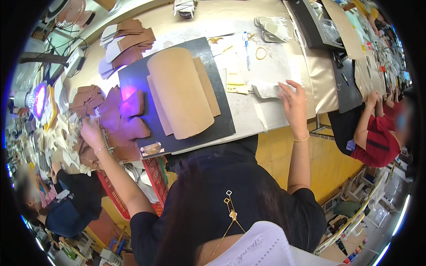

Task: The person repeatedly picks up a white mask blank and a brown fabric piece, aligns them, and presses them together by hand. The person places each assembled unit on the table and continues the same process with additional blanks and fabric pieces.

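A: Where did we find the right hand?
B: We saw it over the right part of the worktop, with its fingers loosely bent and parted. The white stack lay just to the left of the fingertips, its right end right by them.

A: Did the fingers have hold of the stack?
B: We saw no grip closed round it. Whether a fingertip brushed its edge, we could not tell.

A: And the left hand?
B: We saw that one reaching in among the brown pieces on the left. They spread mostly to the right of its fingers, and some lay beyond the fingertips. The hand was blurred, so we could not tell how far its fingers were open or whether they pinched a piece.

A: What did we see between the hands?
B: The black board, with a tan sheet bowed up on it. Both hands were well apart from that sheet. A few of the brown pieces overlapped the board's left side, under a purple glow.

A: And around the white stack?
B: We saw yellow notes just to its left, and farther off a pen and a rubber band. Another pale pile lay beyond those, out of the right fingers' reach as they stood.
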A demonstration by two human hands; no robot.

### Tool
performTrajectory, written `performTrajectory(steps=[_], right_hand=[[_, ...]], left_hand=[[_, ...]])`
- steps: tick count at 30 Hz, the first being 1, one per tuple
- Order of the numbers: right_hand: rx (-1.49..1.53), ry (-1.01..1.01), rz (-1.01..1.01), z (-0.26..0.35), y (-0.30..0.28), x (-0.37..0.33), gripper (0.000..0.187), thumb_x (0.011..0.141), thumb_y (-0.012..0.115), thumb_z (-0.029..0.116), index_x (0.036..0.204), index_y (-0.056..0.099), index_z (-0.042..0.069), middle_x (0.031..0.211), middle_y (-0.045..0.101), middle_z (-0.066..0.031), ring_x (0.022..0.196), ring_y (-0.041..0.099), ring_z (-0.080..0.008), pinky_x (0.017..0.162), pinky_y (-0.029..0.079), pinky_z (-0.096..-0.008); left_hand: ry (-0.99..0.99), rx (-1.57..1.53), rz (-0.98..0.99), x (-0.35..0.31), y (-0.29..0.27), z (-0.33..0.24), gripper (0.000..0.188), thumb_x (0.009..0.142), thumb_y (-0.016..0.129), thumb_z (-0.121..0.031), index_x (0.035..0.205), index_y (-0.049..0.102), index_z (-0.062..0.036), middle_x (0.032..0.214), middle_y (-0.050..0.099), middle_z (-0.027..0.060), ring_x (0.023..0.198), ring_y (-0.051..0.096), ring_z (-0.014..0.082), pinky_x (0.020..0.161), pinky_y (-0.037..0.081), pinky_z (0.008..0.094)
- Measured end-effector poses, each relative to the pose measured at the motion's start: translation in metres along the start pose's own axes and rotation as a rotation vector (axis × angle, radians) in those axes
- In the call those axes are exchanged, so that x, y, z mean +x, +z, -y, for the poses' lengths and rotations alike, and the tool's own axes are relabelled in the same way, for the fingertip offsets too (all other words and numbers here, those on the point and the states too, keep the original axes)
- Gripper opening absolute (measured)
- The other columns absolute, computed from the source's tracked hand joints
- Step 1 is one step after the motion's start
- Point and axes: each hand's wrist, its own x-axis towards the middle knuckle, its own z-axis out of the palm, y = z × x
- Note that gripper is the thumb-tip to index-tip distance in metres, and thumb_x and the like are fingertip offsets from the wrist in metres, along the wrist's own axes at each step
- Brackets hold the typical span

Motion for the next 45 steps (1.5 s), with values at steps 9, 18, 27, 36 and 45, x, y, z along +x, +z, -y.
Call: performTrajectory(steps=[9,18,27,36,45], right_hand=[[-0.134,-0.21,0.024,0.002,0.013,0.014,0.027,0.077,0.073,0.013,0.103,0.069,0.013,0.103,0.063,-0.0024,0.099,0.057,-0.0224,0.091,0.039,-0.0384],[-0.237,-0.333,0.192,0.004,0.0,0.026,0.014,0.08,0.065,0.007,0.083,0.052,0.01,0.083,0.06,-0.002,0.084,0.059,-0.0208,0.079,0.04,-0.0351],[0.19,-0.118,0.698,-0.007,-0.037,0.048,0.018,0.087,0.063,0.008,0.1,0.052,0.005,0.093,0.064,-0.0089,0.084,0.061,-0.0299,0.075,0.046,-0.0383],[0.399,-0.018,0.945,-0.023,-0.046,0.061,0.017,0.094,0.06,0.014,0.104,0.051,0.003,0.123,0.062,-0.0146,0.115,0.059,-0.0259,0.096,0.043,-0.0312],[0.89,0.259,0.637,-0.009,-0.042,0.073,0.012,0.097,0.058,0.012,0.105,0.052,0.006,0.085,0.048,0.0052,0.079,0.043,-0.0044,0.073,0.039,-0.0196]], left_hand=[[-0.063,-0.143,0.067,0.006,-0.006,-0.007,0.029,0.076,0.076,-0.017,0.097,0.064,-0.0012,0.086,0.064,0.0169,0.081,0.061,0.0358,0.076,0.047,0.0434],[-0.22,-0.628,0.388,0.009,-0.026,-0.003,0.032,0.094,0.06,-0.034,0.095,0.063,-0.0014,0.085,0.065,0.0081,0.079,0.061,0.023,0.073,0.046,0.0349],[-0.427,-1.178,0.581,0.005,-0.105,-0.019,0.031,0.098,0.057,-0.032,0.115,0.058,-0.0059,0.103,0.063,0.0033,0.093,0.061,0.0136,0.079,0.052,0.0315],[-0.223,-1.322,0.348,-0.027,-0.193,-0.07,0.028,0.097,0.06,-0.024,0.111,0.059,-0.0006,0.082,0.065,0.0038,0.065,0.062,0.0092,0.052,0.047,0.0203],[0.035,-1.597,1.045,-0.077,-0.171,-0.228,0.025,0.093,0.063,-0.015,0.099,0.061,0.009,0.082,0.067,0.0139,0.066,0.071,0.0226,0.057,0.058,0.0271]])
